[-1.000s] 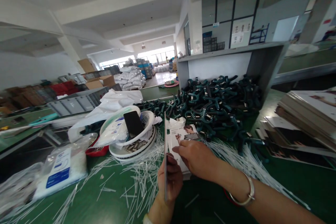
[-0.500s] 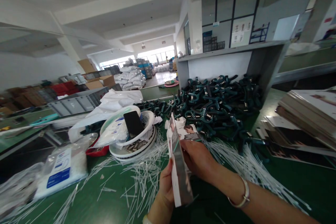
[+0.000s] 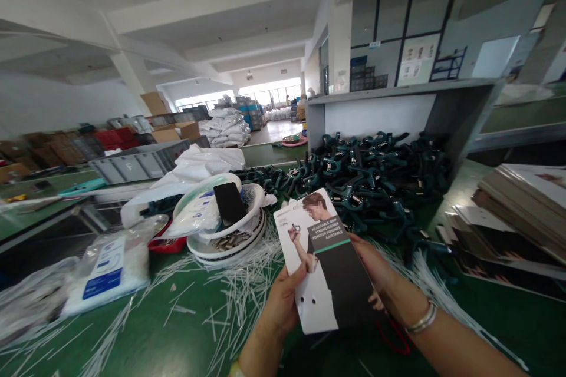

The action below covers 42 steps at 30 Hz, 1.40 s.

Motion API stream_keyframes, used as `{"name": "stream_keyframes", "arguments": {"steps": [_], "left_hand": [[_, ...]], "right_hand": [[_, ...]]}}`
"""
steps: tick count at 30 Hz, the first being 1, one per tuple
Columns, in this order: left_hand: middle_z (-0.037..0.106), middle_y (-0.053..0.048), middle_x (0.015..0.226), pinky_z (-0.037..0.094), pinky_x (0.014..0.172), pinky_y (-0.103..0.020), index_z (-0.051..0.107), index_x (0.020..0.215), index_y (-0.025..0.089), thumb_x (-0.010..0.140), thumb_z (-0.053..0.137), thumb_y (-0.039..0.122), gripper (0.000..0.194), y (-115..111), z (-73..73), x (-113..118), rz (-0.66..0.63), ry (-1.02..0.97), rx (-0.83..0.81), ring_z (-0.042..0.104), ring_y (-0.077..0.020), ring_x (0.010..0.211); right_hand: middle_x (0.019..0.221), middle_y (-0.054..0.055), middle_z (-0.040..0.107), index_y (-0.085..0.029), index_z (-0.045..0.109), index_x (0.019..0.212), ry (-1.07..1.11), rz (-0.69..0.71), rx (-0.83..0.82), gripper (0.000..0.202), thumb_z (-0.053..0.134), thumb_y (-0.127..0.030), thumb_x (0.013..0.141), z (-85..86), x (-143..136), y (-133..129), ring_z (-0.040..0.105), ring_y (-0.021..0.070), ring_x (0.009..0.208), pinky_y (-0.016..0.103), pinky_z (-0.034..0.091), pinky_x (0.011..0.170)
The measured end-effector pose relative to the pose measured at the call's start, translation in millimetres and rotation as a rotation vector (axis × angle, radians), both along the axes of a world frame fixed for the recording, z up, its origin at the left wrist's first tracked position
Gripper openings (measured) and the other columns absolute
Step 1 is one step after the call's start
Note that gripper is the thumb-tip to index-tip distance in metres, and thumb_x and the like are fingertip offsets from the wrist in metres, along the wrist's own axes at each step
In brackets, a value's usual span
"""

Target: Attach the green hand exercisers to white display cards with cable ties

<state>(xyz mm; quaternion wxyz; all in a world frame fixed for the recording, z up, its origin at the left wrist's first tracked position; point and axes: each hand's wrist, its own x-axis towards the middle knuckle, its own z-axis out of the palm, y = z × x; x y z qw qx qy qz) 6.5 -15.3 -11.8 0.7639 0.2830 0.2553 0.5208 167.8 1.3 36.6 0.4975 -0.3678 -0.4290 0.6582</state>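
Both of my hands hold a printed packaging card (image 3: 342, 274), its front tilted up toward me. It shows a person with a hand grip and the words "Adjustable grip strengthener". Two small dark holes pierce its lower left part. My left hand (image 3: 283, 300) closes on the left edge, thumb on the front. At the right edge is my right hand (image 3: 378, 268), its fingers partly hidden behind the card. Beyond the card lies a large heap of dark green hand grips (image 3: 375, 168). White plastic ties (image 3: 241, 300) are scattered on the green tabletop (image 3: 177, 341) around it.
A grey bin (image 3: 471, 123) on its side backs the heap. Stacked cards (image 3: 522, 206) stand at the right. To the left are white bowls (image 3: 221, 253) with metal parts, a black phone (image 3: 229, 203), a red tray (image 3: 165, 243) and a plastic bag (image 3: 110, 271) of white pieces.
The card has turned from nearly edge-on to show its printed front. My right hand has moved rightward to its right edge, and my left hand still grips the left side.
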Motion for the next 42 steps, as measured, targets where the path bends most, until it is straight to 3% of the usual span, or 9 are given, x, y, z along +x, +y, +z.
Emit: {"name": "stream_keyframes", "arguments": {"steps": [5, 9, 11, 14, 22, 29, 31, 35, 42], "left_hand": [[0.063, -0.003, 0.081, 0.046, 0.068, -0.027, 0.060, 0.094, 0.016, 0.068, 0.073, 0.025, 0.030, 0.5, 3.4, -1.2, 0.036, 0.003, 0.037, 0.060, -0.0156, 0.070], [0.064, -0.003, 0.083, 0.046, 0.067, -0.027, 0.061, 0.090, 0.015, 0.066, 0.074, 0.026, 0.029, 1.4, 2.8, -3.1, 0.061, 0.036, 0.019, 0.060, -0.0151, 0.068], [0.064, -0.004, 0.080, 0.046, 0.066, -0.027, 0.060, 0.087, 0.015, 0.066, 0.075, 0.026, 0.028, 2.0, 1.5, -2.5, 0.060, 0.050, 0.017, 0.060, -0.0146, 0.066], [0.065, -0.004, 0.078, 0.046, 0.065, -0.028, 0.059, 0.096, 0.015, 0.065, 0.075, 0.027, 0.037, 2.0, -0.4, -0.2, 0.052, 0.066, 0.016, 0.060, -0.0149, 0.063], [0.066, -0.003, 0.069, 0.044, 0.057, -0.025, 0.060, 0.093, 0.014, 0.068, 0.073, 0.029, 0.033, -1.7, 4.7, -0.8, 0.016, 0.177, -0.021, 0.059, -0.0141, 0.057], [0.067, -0.005, 0.076, 0.047, 0.061, -0.028, 0.061, 0.096, 0.014, 0.061, 0.076, 0.029, 0.041, 12.2, 12.6, -12.3, 0.048, 0.185, -0.029, 0.062, -0.0174, 0.063], [0.067, -0.006, 0.080, 0.048, 0.066, -0.031, 0.058, 0.104, 0.014, 0.060, 0.076, 0.029, 0.050, 24.4, 10.5, -18.0, 0.061, 0.191, -0.034, 0.064, -0.0203, 0.069], [0.067, -0.005, 0.079, 0.048, 0.065, -0.032, 0.053, 0.113, 0.015, 0.056, 0.078, 0.026, 0.063, 49.4, 3.7, -22.6, 0.116, 0.304, -0.022, 0.064, -0.0201, 0.066], [0.069, -0.008, 0.089, 0.049, 0.066, -0.033, 0.045, 0.119, 0.016, 0.060, 0.072, 0.013, 0.064, 56.1, 11.5, -22.5, 0.059, 0.495, -0.009, 0.064, -0.0210, 0.070]], "right_hand": [[0.103, 0.010, 0.067, -0.018, 0.059, 0.110, -0.035, -0.019, 0.068, 0.040, 0.049, -0.032, 0.073, 3.2, 19.7, 5.9, 0.063, 0.0254, 0.090, 0.039, 0.051, 0.071], [0.131, 0.007, 0.050, -0.025, 0.055, 0.119, -0.659, -0.329, 0.763, 0.042, 0.052, -0.027, 0.077, 20.6, 36.9, -6.2, 0.048, 0.0249, 0.113, 0.039, 0.043, 0.085], [0.134, 0.007, 0.046, -0.027, 0.060, 0.114, -1.102, -0.258, 1.072, 0.040, 0.060, -0.028, 0.075, 29.1, 36.3, -15.3, 0.041, 0.0284, 0.119, 0.044, 0.036, 0.093], [0.125, 0.006, 0.054, -0.030, 0.063, 0.107, -1.437, -0.186, 1.275, 0.030, 0.062, -0.030, 0.077, 30.4, 23.9, -21.5, 0.044, 0.0281, 0.112, 0.044, 0.033, 0.089], [0.085, 0.003, 0.068, -0.019, 0.065, 0.087, -1.326, -0.259, 1.512, 0.019, 0.047, -0.014, 0.087, 12.5, 1.0, -23.1, 0.054, 0.0171, 0.082, 0.034, 0.035, 0.074], [0.094, 0.008, 0.067, -0.020, 0.064, 0.096, -1.238, -0.363, 1.254, 0.029, 0.057, -0.044, 0.080, 16.9, 39.0, -8.7, 0.057, 0.0213, 0.091, 0.036, 0.040, 0.081], [0.088, 0.009, 0.067, -0.018, 0.066, 0.089, -1.435, -0.461, 0.911, 0.026, 0.048, -0.038, 0.086, 10.1, 70.6, 7.7, 0.058, 0.0208, 0.088, 0.034, 0.041, 0.079], [0.078, 0.010, 0.068, -0.019, 0.069, 0.072, -1.883, -0.079, 0.302, 0.021, 0.052, -0.030, 0.078, -17.3, 111.0, 27.2, 0.063, 0.0231, 0.076, 0.031, 0.042, 0.065], [0.087, 0.019, 0.069, -0.012, 0.071, 0.077, -1.874, -0.035, 0.274, 0.026, 0.046, -0.017, 0.076, -53.0, 96.3, 30.9, 0.064, 0.0283, 0.082, 0.032, 0.041, 0.063]]}}
